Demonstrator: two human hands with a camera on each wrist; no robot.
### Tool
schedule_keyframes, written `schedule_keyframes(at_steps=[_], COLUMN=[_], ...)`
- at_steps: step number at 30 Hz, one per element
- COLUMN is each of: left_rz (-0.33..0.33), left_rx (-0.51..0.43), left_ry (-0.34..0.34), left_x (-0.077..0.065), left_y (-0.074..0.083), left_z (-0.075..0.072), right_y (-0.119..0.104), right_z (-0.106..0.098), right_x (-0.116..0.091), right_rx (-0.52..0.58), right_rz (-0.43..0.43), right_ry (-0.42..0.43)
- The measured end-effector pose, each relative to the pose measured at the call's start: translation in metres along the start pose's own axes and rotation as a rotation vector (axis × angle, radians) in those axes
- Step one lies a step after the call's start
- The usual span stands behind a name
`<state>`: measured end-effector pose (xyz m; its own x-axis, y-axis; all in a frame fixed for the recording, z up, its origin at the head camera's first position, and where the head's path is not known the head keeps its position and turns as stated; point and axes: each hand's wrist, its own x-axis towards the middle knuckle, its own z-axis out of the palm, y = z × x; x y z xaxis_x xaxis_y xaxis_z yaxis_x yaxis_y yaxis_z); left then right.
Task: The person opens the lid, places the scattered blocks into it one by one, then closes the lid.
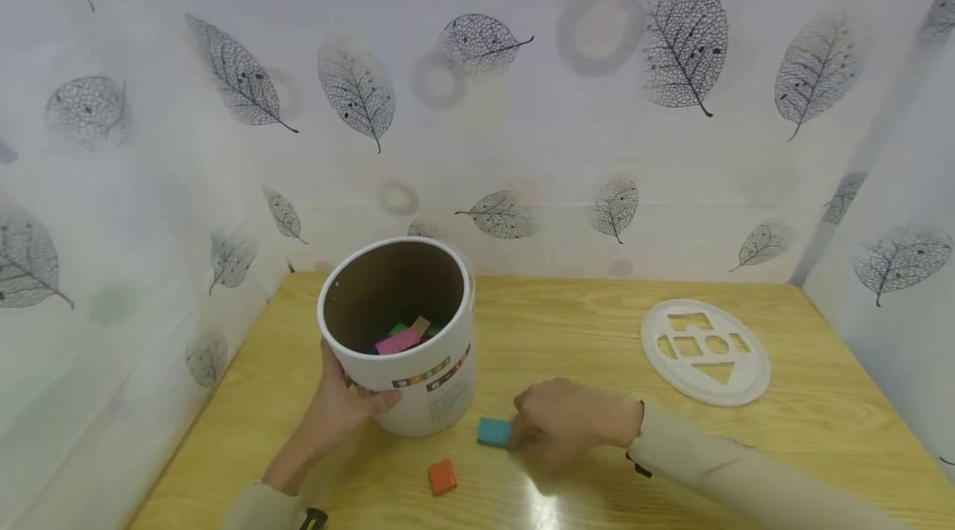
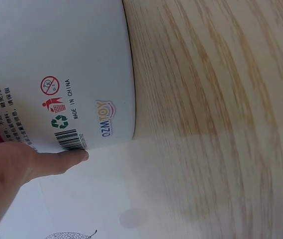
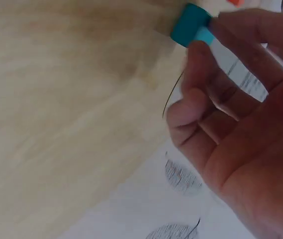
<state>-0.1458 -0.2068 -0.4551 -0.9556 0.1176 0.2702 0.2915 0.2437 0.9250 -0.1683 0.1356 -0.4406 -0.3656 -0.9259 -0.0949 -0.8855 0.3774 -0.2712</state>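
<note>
A white bucket (image 1: 451,397) with a printed label stands on the table, tilted slightly. My left hand (image 1: 339,410) grips its left side, thumb across the front; in the left wrist view a finger (image 2: 56,164) lies along the wall by the barcode. Pink (image 1: 399,341), green and tan blocks show inside the bucket. To the right of the bucket, my right hand (image 1: 563,422) pinches a small blue block (image 1: 492,432) by one end, close over the tabletop. The right wrist view shows the blue block (image 3: 188,25) at the fingertips. An orange block (image 1: 443,477) lies in front of the bucket.
A round white plate (image 1: 749,368) with cut-out shapes lies at the right on the wooden table (image 1: 567,323). Leaf-printed white sheeting (image 1: 537,140) rises behind the table and along both sides.
</note>
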Motion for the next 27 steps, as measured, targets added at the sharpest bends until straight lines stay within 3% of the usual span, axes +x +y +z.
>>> schedule_keyframes(at_steps=[3,8,12,21,27], left_rz=[-0.017,-0.049,-0.037,-0.020,-0.025], left_rx=[0.006,0.029,0.036,0.032,0.040], left_ry=[0.012,0.034,0.033,0.009,0.000], left_x=[-0.001,-0.004,-0.005,-0.003,-0.004], left_y=[0.001,0.004,0.004,0.001,0.002], left_z=[0.000,-0.001,0.000,0.001,0.001], right_y=[0.009,0.018,0.017,0.010,0.013], right_z=[-0.006,-0.005,0.002,0.008,0.010], right_x=[-0.011,-0.021,-0.022,-0.024,-0.026], right_rx=[-0.034,0.082,0.143,0.138,0.146], right_rz=[0.071,0.143,0.137,0.164,0.120], right_ry=[-0.007,-0.011,0.004,-0.006,0.080])
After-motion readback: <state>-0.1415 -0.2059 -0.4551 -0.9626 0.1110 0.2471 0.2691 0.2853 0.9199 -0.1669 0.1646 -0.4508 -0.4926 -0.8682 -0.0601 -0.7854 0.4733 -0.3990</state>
